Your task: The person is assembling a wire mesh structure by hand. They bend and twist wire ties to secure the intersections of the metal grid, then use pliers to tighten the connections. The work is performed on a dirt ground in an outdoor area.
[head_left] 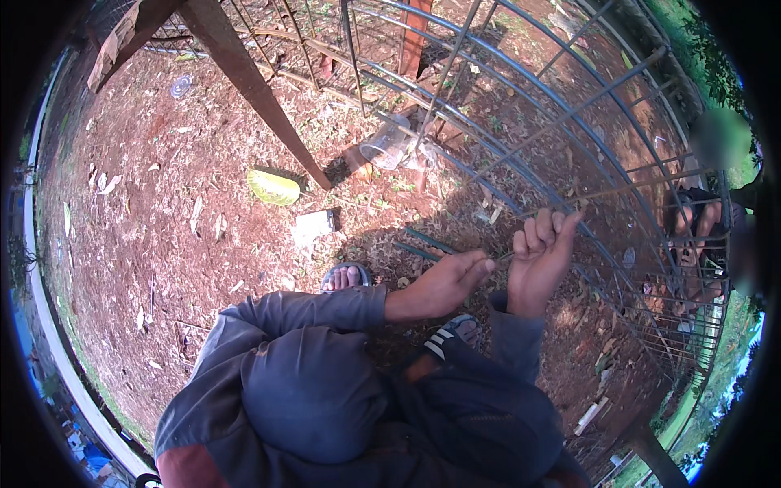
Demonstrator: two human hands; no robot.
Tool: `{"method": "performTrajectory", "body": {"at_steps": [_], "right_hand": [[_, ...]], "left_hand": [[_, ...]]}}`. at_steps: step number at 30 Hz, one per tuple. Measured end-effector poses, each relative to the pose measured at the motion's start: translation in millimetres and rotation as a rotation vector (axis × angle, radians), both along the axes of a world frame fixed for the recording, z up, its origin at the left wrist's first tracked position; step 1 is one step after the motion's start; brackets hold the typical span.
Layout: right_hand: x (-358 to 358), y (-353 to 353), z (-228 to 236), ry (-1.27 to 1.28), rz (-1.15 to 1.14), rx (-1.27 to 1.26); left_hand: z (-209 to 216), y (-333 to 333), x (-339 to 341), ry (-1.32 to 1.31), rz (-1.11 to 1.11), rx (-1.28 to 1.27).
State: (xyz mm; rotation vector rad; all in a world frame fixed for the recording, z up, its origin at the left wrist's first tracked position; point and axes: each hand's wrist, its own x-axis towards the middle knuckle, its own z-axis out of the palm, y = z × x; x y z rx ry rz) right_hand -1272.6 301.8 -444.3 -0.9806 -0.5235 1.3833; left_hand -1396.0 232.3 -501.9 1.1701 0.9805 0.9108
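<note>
My left hand (446, 283) is closed, its fingers wrapped round a tool with two dark green handles (423, 246), which look like those of pincers. The handles stick out past its far side; the jaws are hidden. Close to its right, my right hand (538, 254) is raised with curled fingers, its thumb near the bars. A thin strand, perhaps wire, shows between the two hands; what the right fingers grip is too small to make out. Beside and beyond both hands runs a cage-like frame of metal rods (529, 146), with long curved bars crossed by straight ones.
A rusty brown post (252, 89) slants down at the far left. A clear plastic cup (386, 146), a yellow-green curved piece (274, 187) and a white packet (316, 226) lie on leaf-strewn reddish soil. Another person (695, 224) is behind the rods at right. My sandalled feet are below.
</note>
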Motion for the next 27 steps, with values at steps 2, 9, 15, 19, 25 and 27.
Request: {"method": "performTrajectory", "body": {"at_steps": [2,9,15,19,25,27], "right_hand": [[1.0,0.6,-2.6,0.042,-0.014,0.015],[30.2,9.5,-9.6,0.839,0.263,0.015],[13.5,8.1,10.3,1.079,0.491,0.182],[11.9,19.4,17.9,0.779,0.213,-0.011],[-14.6,8.1,-17.7,0.639,0.536,-0.076],[-45.2,14.0,-28.1,0.492,0.596,-0.126]], "left_hand": [[-4.5,0.4,2.0,-0.081,0.006,0.043],[21.8,7.1,-25.2,-0.958,-0.401,-0.918],[19.7,4.8,-41.7,-0.984,-0.538,-0.847],[13.3,15.7,-51.1,-0.105,-0.184,0.041],[10.0,-17.8,-85.7,-0.196,-0.108,-0.212],[9.3,-27.5,-98.2,-0.225,-0.032,-0.213]]}}
